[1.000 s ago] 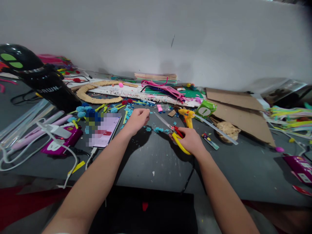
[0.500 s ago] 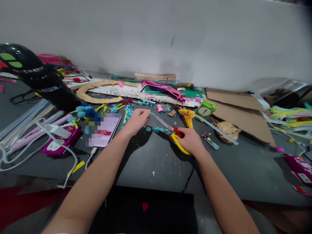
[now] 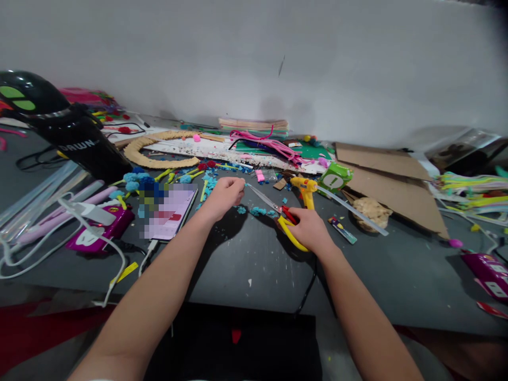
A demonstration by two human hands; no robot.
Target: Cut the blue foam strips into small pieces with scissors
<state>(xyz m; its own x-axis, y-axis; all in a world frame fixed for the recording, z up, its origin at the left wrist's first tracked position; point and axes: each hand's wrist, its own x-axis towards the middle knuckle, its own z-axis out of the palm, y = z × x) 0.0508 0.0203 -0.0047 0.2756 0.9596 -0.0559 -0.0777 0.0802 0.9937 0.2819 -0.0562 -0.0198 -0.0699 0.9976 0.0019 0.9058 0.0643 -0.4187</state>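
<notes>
In the head view, my right hand [image 3: 307,228] is wrapped round the handles of a pair of scissors [image 3: 265,198] with yellow and red grips. The blades point up and left toward my left hand [image 3: 229,196]. My left hand is closed in a pinch, with a tiny blue bit showing at its fingertips by the scissor tips; most of what it holds is hidden. Blue fluffy pieces [image 3: 259,211] lie on the grey table below the blades. A yellow glue gun [image 3: 305,189] with a long clear glue stick stands just beyond my right hand.
To the left are a phone [image 3: 171,214], a purple power strip [image 3: 103,230] with white cables, and a black bottle [image 3: 83,138]. A tan ring [image 3: 137,151] and pink pipe cleaners [image 3: 270,145] lie toward the wall. Cardboard [image 3: 397,193] and a green box [image 3: 335,177] are at right.
</notes>
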